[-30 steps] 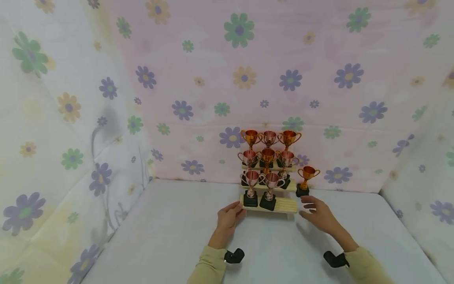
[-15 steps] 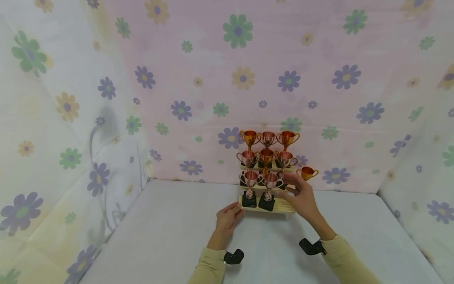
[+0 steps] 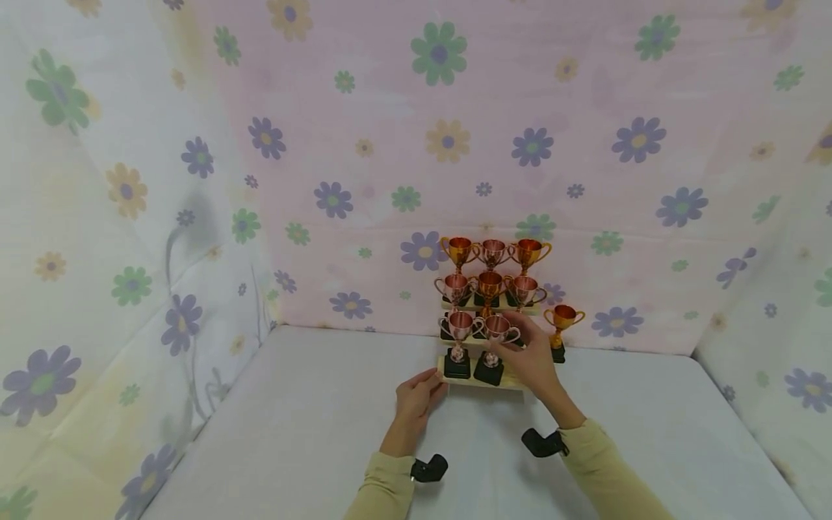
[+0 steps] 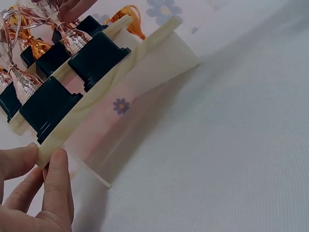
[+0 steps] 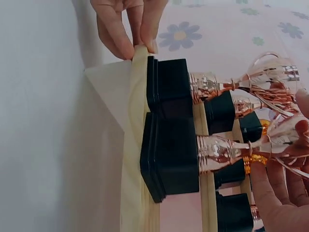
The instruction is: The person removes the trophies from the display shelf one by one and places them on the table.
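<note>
A wooden three-step display stand (image 4: 159,35) holds several small trophy cups on black bases. My left hand (image 3: 414,401) pinches the left end of its lowest step between thumb and fingers. On that step stand two rose-gold trophies: the left one (image 3: 458,366) upright, the right one (image 5: 171,159) with its base turned at an angle. My right hand (image 3: 531,361) holds the right one around its cup and stem, thumb in front and fingers behind. Its base sits at the step board in the right wrist view. The hand hides the right part of the lowest step.
A gold trophy (image 3: 564,318) stands on the table just right of the stand, partly behind my right hand. Mixed gold and rose-gold trophies fill the upper steps, including a gold one (image 3: 490,287) in the middle. Flowered cloth (image 3: 364,238) hangs close behind.
My right hand has moved left from beside the gold trophy, across the lowest step, to the right front rose-gold trophy and taken hold of it. My left hand stays on the stand.
</note>
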